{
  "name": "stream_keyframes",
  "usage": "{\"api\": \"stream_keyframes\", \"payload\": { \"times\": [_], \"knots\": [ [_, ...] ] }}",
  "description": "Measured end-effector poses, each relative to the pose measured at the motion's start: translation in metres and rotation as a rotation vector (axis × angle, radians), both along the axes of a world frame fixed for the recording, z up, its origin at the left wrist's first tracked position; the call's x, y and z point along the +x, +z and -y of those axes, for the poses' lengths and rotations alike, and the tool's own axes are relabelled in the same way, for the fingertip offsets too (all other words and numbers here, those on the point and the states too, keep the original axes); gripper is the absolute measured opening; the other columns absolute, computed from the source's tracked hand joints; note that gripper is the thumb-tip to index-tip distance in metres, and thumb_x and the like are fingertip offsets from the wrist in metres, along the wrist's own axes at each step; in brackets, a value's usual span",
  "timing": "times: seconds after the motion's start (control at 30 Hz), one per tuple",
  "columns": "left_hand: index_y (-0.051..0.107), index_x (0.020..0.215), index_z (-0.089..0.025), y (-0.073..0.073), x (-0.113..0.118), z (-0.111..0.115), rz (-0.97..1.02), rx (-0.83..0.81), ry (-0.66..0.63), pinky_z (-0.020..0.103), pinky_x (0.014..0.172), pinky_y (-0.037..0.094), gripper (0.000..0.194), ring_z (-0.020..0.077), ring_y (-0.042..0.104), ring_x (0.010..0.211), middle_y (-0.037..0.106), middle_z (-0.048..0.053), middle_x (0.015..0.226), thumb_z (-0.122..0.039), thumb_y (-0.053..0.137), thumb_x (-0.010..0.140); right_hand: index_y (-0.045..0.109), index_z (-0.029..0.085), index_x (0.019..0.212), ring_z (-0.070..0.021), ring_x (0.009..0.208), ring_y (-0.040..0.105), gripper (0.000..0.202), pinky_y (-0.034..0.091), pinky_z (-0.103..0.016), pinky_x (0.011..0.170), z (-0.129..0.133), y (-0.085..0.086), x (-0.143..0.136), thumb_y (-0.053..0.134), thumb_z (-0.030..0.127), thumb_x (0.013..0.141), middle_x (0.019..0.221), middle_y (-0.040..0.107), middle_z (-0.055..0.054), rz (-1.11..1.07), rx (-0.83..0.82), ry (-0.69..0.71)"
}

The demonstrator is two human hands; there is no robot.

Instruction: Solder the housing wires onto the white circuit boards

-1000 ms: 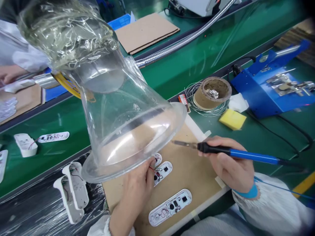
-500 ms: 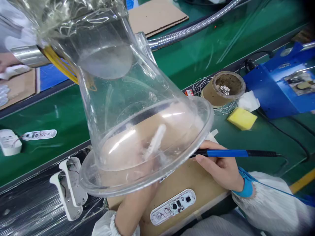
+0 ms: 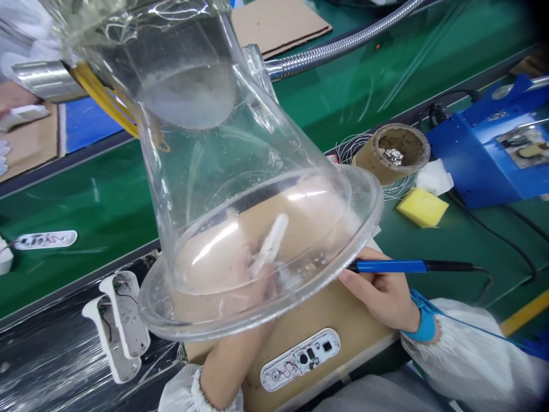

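Soldering iron [image 3: 398, 266] sat gripped in the right hand [image 3: 384, 294], its tip hidden under the clear hood [image 3: 257, 229]; the left hand [image 3: 240, 286] held a white strip [image 3: 269, 246] there. One board [image 3: 300, 359] waited on the counter [image 3: 351, 103], seemingly undone.

You get one head-worn view, looking forward and down from close above your right hand [image 3: 381, 292]; your left hand [image 3: 240, 286], just beside it, shows only through the clear hood [image 3: 240, 189].
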State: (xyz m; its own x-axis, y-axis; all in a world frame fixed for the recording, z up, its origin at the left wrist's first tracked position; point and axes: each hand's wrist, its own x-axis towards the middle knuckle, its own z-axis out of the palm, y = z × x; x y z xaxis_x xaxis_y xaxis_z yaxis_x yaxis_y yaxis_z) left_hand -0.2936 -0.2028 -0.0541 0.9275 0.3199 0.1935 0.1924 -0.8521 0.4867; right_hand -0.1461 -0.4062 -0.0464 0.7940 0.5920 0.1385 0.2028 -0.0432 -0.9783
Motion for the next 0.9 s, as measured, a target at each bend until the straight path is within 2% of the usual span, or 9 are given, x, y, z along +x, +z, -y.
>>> {"api": "stream_keyframes", "payload": {
  "times": [0.13,0.3,0.4,0.53,0.73,0.9],
  "knots": [
    [0.072,0.104,-0.027,0.0009,0.0013,0.0006,0.017,-0.009,-0.009,0.053,0.089,0.066,0.025,0.0348,0.068,0.124,0.065,0.012,0.131,-0.007,0.060,0.094,0.080,0.025,0.103,-0.0193,0.081,0.082,0.024,0.068,-0.025,0.071,-0.0008,0.0007,-0.0001,0.070,0.009,0.090,0.095,0.085,-0.002,-0.006,-0.004,-0.004],
    [0.070,0.101,-0.027,0.0013,0.0017,0.0009,0.019,-0.019,-0.002,0.055,0.090,0.066,0.024,0.0347,0.068,0.123,0.065,0.012,0.130,-0.006,0.062,0.093,0.080,0.025,0.104,-0.0208,0.088,0.083,0.023,0.069,-0.026,0.077,0.0008,-0.0012,-0.0015,0.070,0.009,0.090,0.098,0.085,-0.003,-0.014,-0.027,0.005],
    [0.070,0.100,-0.028,0.0018,0.0020,0.0013,0.012,-0.029,0.010,0.055,0.091,0.066,0.024,0.0348,0.067,0.124,0.065,0.012,0.129,-0.006,0.063,0.092,0.080,0.026,0.106,-0.0198,0.086,0.082,0.024,0.068,-0.025,0.074,0.0022,-0.0031,-0.0021,0.070,0.010,0.091,0.098,0.085,-0.002,-0.018,-0.013,0.000],
    [0.070,0.098,-0.027,0.0029,0.0022,0.0015,0.003,-0.054,0.018,0.055,0.095,0.065,0.024,0.0343,0.066,0.127,0.065,0.012,0.131,-0.005,0.063,0.092,0.080,0.026,0.104,-0.0182,0.082,0.081,0.023,0.067,-0.024,0.071,0.0031,-0.0047,-0.0020,0.070,0.009,0.091,0.095,0.084,-0.002,-0.013,-0.004,-0.004],
    [0.071,0.099,-0.025,0.0036,0.0011,0.0019,-0.035,-0.083,0.028,0.055,0.100,0.063,0.020,0.0358,0.061,0.135,0.062,0.013,0.138,-0.008,0.063,0.094,0.079,0.027,0.107,-0.0195,0.090,0.082,0.025,0.067,-0.024,0.073,0.0030,-0.0053,-0.0029,0.070,0.009,0.092,0.101,0.085,-0.002,-0.008,-0.003,-0.007],
    [0.071,0.102,-0.027,0.0064,0.0041,0.0026,-0.052,-0.132,0.047,0.052,0.091,0.066,0.020,0.0336,0.068,0.120,0.067,0.012,0.121,-0.011,0.062,0.093,0.077,0.028,0.111,-0.0196,0.094,0.083,0.028,0.069,-0.028,0.083,0.0020,-0.0060,-0.0029,0.069,0.008,0.093,0.104,0.085,-0.001,-0.013,0.015,0.020]
  ]
}}
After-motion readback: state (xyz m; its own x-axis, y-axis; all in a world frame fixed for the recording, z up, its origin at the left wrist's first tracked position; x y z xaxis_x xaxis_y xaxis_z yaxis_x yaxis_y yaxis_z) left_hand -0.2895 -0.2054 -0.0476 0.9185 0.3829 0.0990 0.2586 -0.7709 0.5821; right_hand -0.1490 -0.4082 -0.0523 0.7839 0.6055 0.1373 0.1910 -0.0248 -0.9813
